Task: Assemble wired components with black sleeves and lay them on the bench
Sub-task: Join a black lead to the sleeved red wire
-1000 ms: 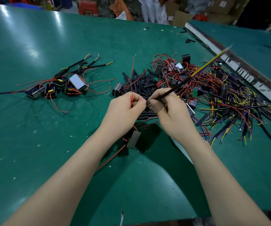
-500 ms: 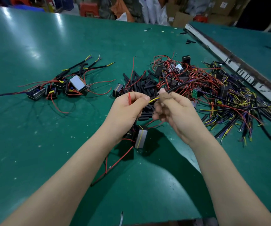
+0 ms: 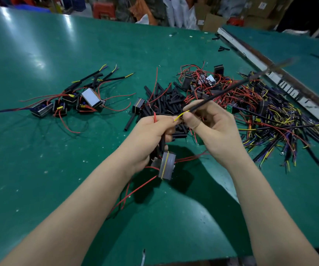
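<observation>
- Our left hand (image 3: 151, 135) curls round a red wire (image 3: 155, 117) and a black sleeve (image 3: 162, 143), and the grey component (image 3: 166, 166) hangs just below that hand, off the table (image 3: 39, 169).
- Our right hand (image 3: 212, 129) pinches a sleeved lead (image 3: 221, 93) near its bare yellow tip (image 3: 180, 115); the far end rises away from the hand and blurs, so we cannot tell how it ends.
- Beyond the left hand lies the pile of loose black sleeves (image 3: 166, 104); far to the left of that pile rest the finished units (image 3: 68, 104); to its right sprawls the wire tangle (image 3: 269, 116).
- We judge the wires light and floppy, the stripped ends thin and easy to bend, so we would pinch close to the tip for control.
- The sleeves look smooth and likely to slip; we would hold one near its mouth while feeding.
- The component seems the heaviest part and may swing on its leads.
</observation>
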Tool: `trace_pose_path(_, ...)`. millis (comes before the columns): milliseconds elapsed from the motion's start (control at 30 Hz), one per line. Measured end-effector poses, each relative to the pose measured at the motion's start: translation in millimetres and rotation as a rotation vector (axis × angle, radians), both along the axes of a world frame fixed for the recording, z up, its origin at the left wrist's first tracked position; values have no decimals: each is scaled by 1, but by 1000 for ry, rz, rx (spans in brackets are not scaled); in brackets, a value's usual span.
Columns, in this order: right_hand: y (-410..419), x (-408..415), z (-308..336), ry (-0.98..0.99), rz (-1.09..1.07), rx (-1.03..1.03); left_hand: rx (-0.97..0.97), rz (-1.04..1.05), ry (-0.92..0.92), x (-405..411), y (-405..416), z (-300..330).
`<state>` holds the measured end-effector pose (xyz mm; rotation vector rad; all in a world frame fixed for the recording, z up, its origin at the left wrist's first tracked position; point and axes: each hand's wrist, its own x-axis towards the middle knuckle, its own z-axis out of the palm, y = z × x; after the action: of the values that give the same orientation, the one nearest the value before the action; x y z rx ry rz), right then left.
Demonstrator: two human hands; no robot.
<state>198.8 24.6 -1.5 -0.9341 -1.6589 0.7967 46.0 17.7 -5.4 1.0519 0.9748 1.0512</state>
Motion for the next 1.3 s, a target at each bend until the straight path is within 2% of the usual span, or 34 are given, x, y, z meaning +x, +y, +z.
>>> trace_pose_path(33,1,1,1,-3,-17,36,-63,-61,-78,-1,0,1)
trace_pose_path(100,-1,-1,2,117,14,5,-186,-160,-259,-3,0,6)
trace_pose_path(167,-2,-6,3,249,30,-99,-190,-171,-263,-3,0,7)
trace_pose_path(267,-1,-10,2,270,-32,-208,44,-6,7,0,-1,4)
trace_pose_path(367,2,-8,1,275,-40,-346,473,184,508,-3,-1,-1)
trace_pose_path(433,3,-7,-1,266,-59,-407,724,225,722,-5,-2,-5)
trace_pose_path(633,7,-6,-3,272,-113,-423,854,288,807,-4,-2,-10)
trace_pose_path(700,7,-5,-2,279,-119,-432,808,266,788,-3,-2,-11)
trace_pose_path(767,8,-2,0,292,-121,-427,700,270,693,-4,0,-10)
trace_pose_path(867,8,3,4,382,-128,-411,416,290,445,-6,7,-7)
trace_pose_path(933,7,5,6,417,-132,-398,320,271,308,-6,9,-4)
trace_pose_path(1300,-2,-10,1,236,-32,-218,460,237,228,-4,2,-3)
